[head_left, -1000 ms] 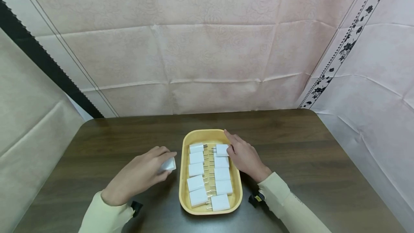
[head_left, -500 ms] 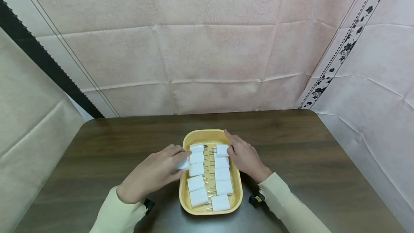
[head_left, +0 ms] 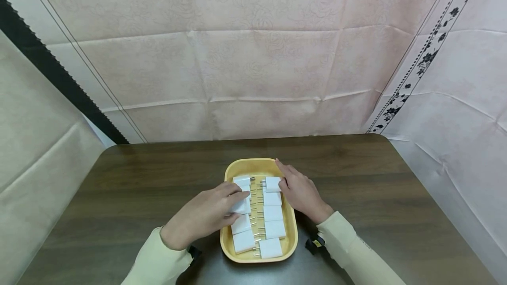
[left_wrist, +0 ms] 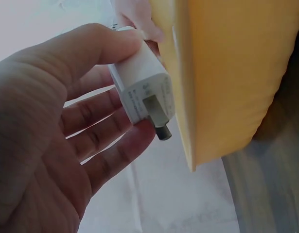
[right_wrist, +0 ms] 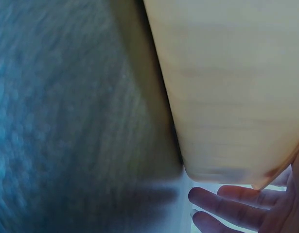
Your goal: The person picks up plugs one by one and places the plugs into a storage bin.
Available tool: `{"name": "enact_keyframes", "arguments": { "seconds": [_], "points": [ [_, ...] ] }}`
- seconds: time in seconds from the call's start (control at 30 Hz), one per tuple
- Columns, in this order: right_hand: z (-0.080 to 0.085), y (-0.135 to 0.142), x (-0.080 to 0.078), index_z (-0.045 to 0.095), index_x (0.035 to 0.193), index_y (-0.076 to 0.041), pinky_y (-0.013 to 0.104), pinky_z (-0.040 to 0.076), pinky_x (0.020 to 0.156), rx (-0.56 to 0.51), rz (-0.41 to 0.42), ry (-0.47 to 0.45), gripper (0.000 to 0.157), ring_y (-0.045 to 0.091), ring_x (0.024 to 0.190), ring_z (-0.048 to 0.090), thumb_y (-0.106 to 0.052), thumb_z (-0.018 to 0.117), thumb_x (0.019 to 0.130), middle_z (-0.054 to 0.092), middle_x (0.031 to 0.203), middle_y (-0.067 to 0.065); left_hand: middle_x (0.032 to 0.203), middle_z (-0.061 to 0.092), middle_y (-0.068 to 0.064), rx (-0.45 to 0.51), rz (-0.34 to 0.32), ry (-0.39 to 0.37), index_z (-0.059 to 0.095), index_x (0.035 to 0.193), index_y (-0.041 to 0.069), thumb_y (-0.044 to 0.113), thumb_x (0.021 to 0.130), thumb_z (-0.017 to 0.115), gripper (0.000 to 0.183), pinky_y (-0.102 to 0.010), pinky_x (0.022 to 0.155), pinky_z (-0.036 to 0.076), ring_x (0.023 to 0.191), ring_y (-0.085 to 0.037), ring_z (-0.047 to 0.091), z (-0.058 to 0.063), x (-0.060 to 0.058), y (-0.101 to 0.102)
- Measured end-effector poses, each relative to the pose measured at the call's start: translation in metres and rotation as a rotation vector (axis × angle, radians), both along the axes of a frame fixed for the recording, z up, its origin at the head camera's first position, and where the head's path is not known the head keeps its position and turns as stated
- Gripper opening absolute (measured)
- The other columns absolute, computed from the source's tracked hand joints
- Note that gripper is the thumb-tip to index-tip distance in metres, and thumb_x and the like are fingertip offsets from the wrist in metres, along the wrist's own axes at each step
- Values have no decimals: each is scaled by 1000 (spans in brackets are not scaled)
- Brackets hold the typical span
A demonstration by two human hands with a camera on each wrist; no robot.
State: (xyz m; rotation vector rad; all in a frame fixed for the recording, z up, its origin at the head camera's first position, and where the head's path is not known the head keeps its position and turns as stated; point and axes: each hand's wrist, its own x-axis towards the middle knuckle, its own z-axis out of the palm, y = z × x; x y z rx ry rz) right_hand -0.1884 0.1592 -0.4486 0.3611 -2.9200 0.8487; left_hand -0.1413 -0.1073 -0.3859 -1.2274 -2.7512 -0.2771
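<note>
My left hand is over the left side of the yellow tray. Between its thumb and fingers it holds a white charger plug, whose metal prongs show in the left wrist view. Two rows of white charger plugs lie in the tray, prongs facing the middle: a left row partly hidden by my left hand, and a right row. At the far right of the tray my right hand holds the rim, thumb on the inner side. In the right wrist view its fingers show beyond the tray wall.
The tray stands on a dark wooden table. Behind the table hangs a pale patterned cloth, and similar cloths close off the left and right sides. A small black device is at the right wrist.
My left hand has moved right, from beside the tray to over its left row, carrying the charger plug. The right hand and the tray have stayed in place.
</note>
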Motion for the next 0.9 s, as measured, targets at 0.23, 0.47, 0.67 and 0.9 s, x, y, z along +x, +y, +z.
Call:
{"name": "enact_keyframes", "arguments": {
  "seconds": [0.23,0.47,0.67,0.9],
  "points": [
    [0,0,0,37,158,-18,26,42,57,6,-2,8,57,16,77,56,-18,48,102,59,142,9,119,65,-2,-28,-42,21,66,132,13,25,87,80,48,-26,84,56,106,-14,62,-6,-2,7],
    [-1,0,-1,37,158,-18,26,44,60,2,-4,7,57,16,78,57,-18,49,102,59,142,8,114,66,-1,-51,-71,26,67,129,14,26,86,81,46,-23,78,56,99,-13,62,-10,-3,13],
    [-1,0,-1,37,158,-18,27,43,60,7,-4,12,57,16,75,56,-18,49,102,59,142,9,116,68,-2,-97,-69,15,68,127,14,28,87,80,44,-27,84,57,104,-15,64,-14,-4,20],
    [-1,0,-1,37,158,-17,26,42,57,12,-5,5,57,15,71,53,-19,48,102,58,143,9,115,70,-2,-149,-58,-8,70,125,15,29,87,80,42,-28,82,57,102,-15,65,-18,-5,25]
  ]
}}
